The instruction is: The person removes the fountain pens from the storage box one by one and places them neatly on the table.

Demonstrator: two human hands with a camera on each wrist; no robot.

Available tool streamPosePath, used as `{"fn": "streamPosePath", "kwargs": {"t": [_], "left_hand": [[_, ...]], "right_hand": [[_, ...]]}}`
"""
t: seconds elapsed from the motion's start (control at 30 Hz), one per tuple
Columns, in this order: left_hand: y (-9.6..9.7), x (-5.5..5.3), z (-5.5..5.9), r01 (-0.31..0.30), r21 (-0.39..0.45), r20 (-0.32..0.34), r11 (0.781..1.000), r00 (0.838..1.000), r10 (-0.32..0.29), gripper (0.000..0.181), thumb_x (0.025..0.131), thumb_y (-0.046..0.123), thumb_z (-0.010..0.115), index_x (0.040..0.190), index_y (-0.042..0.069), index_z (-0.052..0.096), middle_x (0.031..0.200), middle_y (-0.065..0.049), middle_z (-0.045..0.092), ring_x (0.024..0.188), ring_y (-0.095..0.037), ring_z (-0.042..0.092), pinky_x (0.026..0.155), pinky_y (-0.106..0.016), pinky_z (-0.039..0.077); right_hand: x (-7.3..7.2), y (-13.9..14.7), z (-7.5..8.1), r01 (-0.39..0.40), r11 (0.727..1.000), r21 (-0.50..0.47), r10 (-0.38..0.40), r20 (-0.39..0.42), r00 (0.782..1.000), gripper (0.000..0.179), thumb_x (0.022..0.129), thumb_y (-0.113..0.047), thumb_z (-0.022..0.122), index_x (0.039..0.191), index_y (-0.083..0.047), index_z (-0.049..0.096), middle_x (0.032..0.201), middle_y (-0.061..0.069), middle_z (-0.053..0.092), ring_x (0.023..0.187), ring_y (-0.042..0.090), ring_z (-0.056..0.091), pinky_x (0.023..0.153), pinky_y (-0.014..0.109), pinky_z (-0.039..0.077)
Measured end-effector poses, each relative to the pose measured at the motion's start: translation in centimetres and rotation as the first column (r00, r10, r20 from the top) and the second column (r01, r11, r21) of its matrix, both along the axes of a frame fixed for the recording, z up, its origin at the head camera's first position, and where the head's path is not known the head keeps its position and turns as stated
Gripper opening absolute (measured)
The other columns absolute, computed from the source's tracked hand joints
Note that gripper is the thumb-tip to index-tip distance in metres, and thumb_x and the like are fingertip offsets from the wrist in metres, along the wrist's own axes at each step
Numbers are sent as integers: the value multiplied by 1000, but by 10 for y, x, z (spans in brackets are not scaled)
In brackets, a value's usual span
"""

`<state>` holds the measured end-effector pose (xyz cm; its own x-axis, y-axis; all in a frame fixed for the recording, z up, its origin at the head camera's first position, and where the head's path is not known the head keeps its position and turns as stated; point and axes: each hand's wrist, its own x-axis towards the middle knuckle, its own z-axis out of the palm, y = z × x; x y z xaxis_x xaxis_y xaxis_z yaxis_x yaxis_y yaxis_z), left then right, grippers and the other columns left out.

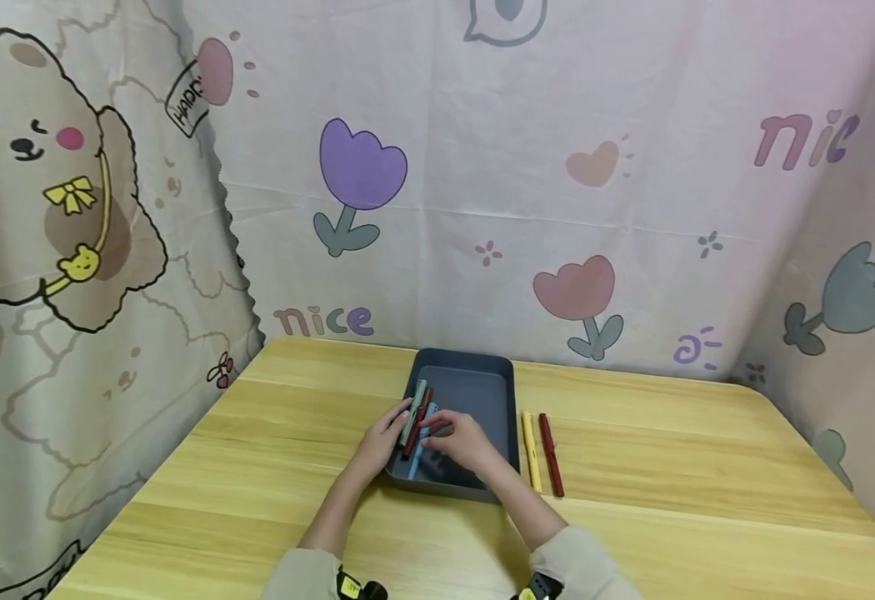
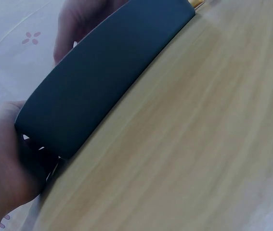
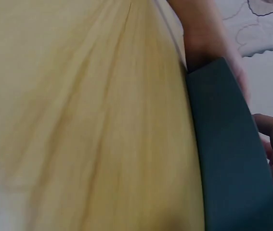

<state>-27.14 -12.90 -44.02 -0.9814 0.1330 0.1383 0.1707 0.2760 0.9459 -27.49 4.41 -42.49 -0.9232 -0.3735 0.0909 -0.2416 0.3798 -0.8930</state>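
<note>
The left wall of the dark tray [image 1: 475,392] is gripped by the curled fingers of the left hand [image 1: 379,442]. Inside it, the blue pen [image 1: 417,460] is pinched between the thumb and fingertips of the right hand [image 1: 462,439]. Just left of those fingertips, a red pen [image 1: 416,428] and a green pen [image 1: 413,412] are laid slantwise. Well right of them, outside the tray, a yellow pen [image 1: 531,452] and a dark red pen [image 1: 551,455] are placed side by side on the wooden table [image 1: 655,442].
</note>
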Motion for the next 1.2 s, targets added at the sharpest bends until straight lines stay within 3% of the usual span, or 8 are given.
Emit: {"fn": "streamPosePath", "kwargs": {"t": [0.13,0.2,0.4,0.7,0.83,1.07,1.2], "left_hand": [[3,17,22,16,12,-2,1000,1000,-16,43,100,18,40,137,-5,39,136,-29,36,124,-42,34,97,-53,29],[3,17,22,23,21,-2,999,1000,-23,43,100,18,40,137,-5,38,137,-29,35,124,-42,33,97,-53,29],[4,9,15,38,31,-4,999,999,-38,42,100,15,41,137,-5,38,137,-28,34,125,-42,31,98,-54,28],[0,-12,-15,-5,1,-11,1000,1000,5,44,99,24,42,139,5,42,139,-22,36,127,-37,32,99,-53,27],[-1,-12,-15,-8,3,-10,1000,1000,8,44,99,24,43,139,5,42,140,-21,36,127,-37,32,99,-52,27],[-1,-4,-1,26,43,13,999,1000,-27,43,99,15,43,138,-3,39,139,-27,33,127,-41,28,99,-55,25],[-1,-5,-5,15,21,9,1000,1000,-15,43,99,18,43,139,1,39,140,-24,33,128,-39,29,100,-53,25]], "right_hand": [[-3,-6,-6,8,1000,27,-8,1,1000,23,85,-11,67,106,-4,65,93,6,62,80,19,60,64,32,51],[-5,-7,-9,7,999,34,-7,-9,1000,22,85,-11,67,105,-4,65,88,4,62,75,17,60,62,31,50],[-5,-5,-16,16,998,65,-13,-44,999,22,84,-11,66,104,-3,65,77,2,60,62,14,57,55,28,48],[-5,-9,-17,16,981,193,18,-169,985,22,83,-15,69,104,-6,66,75,-1,59,63,11,55,54,26,45],[-4,-9,-17,23,980,195,11,-173,985,23,83,-13,69,104,-6,66,76,0,57,66,13,55,55,26,45],[-5,-6,-17,79,977,197,-55,-124,991,24,83,-10,66,106,-7,65,85,5,52,72,17,51,58,31,44],[-5,-5,-15,116,975,189,-98,-100,990,25,83,-8,64,107,-6,64,88,6,50,74,19,49,60,34,44]]}}
